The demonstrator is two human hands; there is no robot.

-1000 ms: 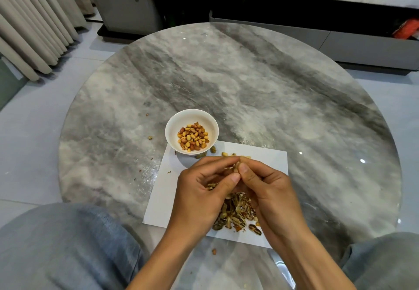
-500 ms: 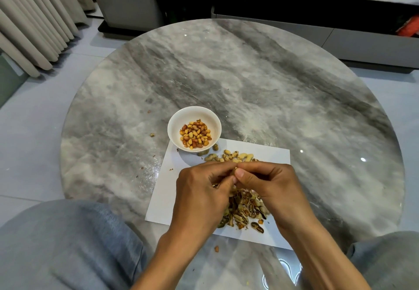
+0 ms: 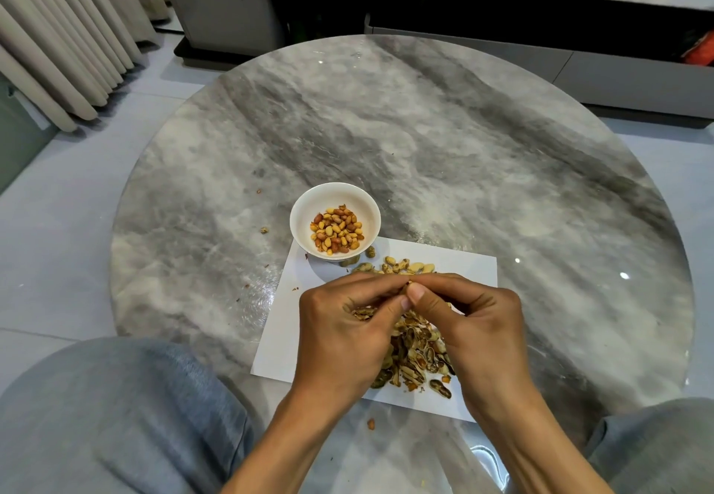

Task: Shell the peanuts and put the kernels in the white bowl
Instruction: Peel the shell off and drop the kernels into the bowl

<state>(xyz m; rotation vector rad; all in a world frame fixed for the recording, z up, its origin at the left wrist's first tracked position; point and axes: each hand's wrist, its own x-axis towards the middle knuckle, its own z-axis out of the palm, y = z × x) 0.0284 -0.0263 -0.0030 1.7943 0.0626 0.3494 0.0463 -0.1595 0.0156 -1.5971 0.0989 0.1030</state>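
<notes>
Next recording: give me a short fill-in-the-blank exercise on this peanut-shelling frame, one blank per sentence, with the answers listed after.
1. The shelled kernels lie in the ____ bowl.
2. The pile of empty shells lies on a sheet of white ____.
3. The left hand and the right hand pinch one ____ between their fingertips.
4. The whole peanuts still to be shelled lie just to the ____ of the bowl, on the far edge of the sheet.

Answers: white; paper; peanut; right
</notes>
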